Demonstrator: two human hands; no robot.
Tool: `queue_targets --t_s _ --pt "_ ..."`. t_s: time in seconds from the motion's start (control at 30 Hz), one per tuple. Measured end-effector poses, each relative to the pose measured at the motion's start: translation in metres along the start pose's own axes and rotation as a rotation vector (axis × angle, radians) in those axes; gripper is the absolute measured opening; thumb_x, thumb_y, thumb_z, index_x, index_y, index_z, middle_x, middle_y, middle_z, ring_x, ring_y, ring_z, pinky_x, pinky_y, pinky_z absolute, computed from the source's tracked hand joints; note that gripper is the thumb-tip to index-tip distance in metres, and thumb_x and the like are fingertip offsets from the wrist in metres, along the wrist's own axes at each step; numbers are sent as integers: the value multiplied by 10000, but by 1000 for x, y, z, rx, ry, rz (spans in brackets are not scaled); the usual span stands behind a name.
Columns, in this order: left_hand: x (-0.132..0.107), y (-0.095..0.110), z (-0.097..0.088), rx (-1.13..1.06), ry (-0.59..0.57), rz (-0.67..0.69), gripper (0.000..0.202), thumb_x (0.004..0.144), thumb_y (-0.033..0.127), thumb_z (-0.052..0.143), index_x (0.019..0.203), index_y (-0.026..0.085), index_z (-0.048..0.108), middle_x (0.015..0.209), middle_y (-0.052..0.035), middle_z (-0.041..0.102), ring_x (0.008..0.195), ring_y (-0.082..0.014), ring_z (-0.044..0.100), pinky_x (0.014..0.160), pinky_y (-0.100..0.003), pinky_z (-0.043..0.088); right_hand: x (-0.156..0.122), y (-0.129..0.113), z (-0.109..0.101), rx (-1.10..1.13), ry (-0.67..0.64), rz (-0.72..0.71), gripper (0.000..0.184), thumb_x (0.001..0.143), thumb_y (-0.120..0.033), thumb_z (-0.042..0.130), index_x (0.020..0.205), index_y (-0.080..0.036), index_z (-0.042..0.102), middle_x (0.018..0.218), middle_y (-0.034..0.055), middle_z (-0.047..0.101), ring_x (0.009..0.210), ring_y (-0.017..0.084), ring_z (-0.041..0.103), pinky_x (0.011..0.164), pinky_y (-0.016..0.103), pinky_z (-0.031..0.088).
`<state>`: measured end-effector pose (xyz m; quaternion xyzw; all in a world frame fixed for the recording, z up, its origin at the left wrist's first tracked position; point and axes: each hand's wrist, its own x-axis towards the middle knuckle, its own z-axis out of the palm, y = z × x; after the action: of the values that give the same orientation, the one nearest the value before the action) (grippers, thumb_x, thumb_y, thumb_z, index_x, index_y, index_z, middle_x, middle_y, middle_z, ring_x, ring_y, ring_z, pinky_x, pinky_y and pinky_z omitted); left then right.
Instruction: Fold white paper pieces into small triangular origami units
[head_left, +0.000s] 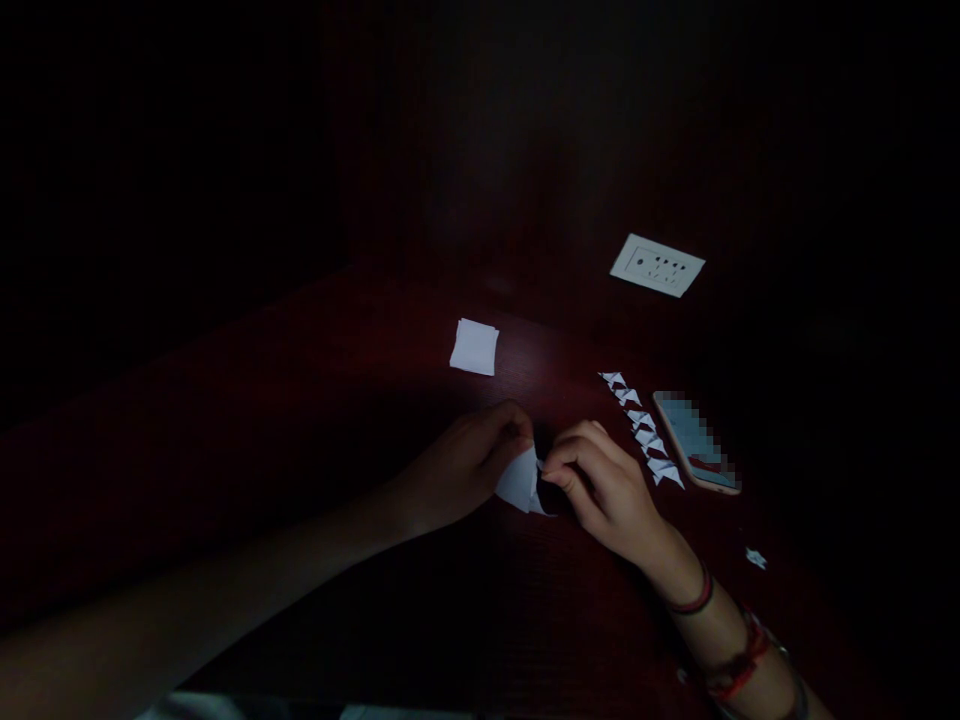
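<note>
My left hand and my right hand meet over a dark red table. Both pinch one small white paper piece, partly folded, held just above the tabletop. The left fingers curl over its top left edge. The right thumb and forefinger press its right edge. Red and dark bands circle my right wrist.
A small stack of white paper squares lies beyond my hands. A row of several folded white paper pieces runs beside a phone on the right. A white socket plate sits farther back. One folded scrap lies near the right edge.
</note>
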<state>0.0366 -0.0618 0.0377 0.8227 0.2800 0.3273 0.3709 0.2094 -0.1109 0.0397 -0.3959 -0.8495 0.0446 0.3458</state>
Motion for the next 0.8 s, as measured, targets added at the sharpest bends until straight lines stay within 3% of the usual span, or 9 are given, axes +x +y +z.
queue_targets --t_s 0.27,0.47,0.57,0.7,0.8 --pt "3 -8 -1 -69 53 16 83 851 192 379 821 171 453 744 30 495 667 -85 481 590 -200 378 -1 0 0 -1 34 48 79 813 -135 442 789 -178 504 757 20 517 721 132 479 688 291 378" --pt "2 -17 4 -300 -71 13 218 781 231 521 975 180 437 841 3 515 766 -107 508 672 -227 417 1 0 -1 -4 186 133 61 796 -129 479 754 -170 499 736 10 492 698 118 472 634 251 374" --pt "2 -17 3 -274 -131 -19 134 792 248 507 895 165 486 763 16 516 699 -99 500 616 -215 404 2 -1 -1 15 189 142 70 798 -131 477 746 -173 499 733 4 490 695 114 473 629 244 375" --pt "2 -16 0 -172 -107 33 125 830 264 452 827 162 524 763 16 532 709 -101 500 627 -215 387 3 0 -1 65 143 168 37 779 -183 520 815 -183 515 766 3 498 708 119 477 637 249 389" --pt "2 -15 -2 -80 -72 108 126 834 260 450 837 169 538 808 12 552 749 -108 509 675 -224 380 4 1 -1 87 91 192 260 746 -227 570 995 -200 501 833 13 506 727 126 477 661 263 404"
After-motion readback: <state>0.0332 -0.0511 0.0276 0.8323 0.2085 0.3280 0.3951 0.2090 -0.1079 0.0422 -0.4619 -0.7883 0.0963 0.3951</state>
